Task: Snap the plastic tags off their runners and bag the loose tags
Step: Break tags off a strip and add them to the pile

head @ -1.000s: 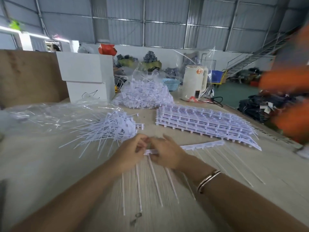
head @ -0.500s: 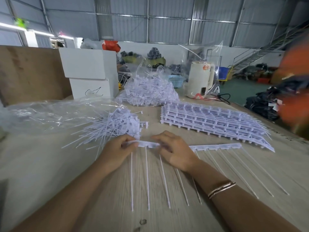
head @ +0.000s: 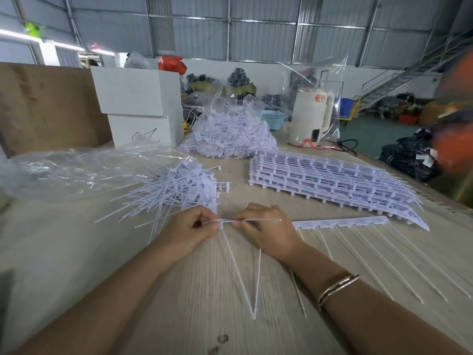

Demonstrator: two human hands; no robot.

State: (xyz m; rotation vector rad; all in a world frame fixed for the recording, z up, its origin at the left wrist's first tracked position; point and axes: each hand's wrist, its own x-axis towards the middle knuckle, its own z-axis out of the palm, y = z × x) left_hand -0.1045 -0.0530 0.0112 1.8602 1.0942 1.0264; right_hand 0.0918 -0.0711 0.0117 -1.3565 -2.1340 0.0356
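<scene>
My left hand (head: 188,233) and my right hand (head: 266,233) both pinch a thin white runner strip (head: 252,220) just above the table, close together at the table's middle. Long white tag tails (head: 240,272) hang from it and cross toward me. To the right lies another runner section (head: 340,222) with several tails still attached. A pile of loose tags (head: 176,190) lies just beyond my left hand, beside a clear plastic bag (head: 71,170). A stack of full runner sheets (head: 325,180) lies at the right.
A second heap of tags in a clear bag (head: 230,134) sits further back. White boxes (head: 138,103) stand at the back left, a white kettle (head: 311,116) at the back right. A blurred orange shape (head: 453,139) is at the right edge.
My hands drew closer together and lifted the runner; its tails, parallel before, now swing and cross. The tag heads no longer show on the strip between my hands.
</scene>
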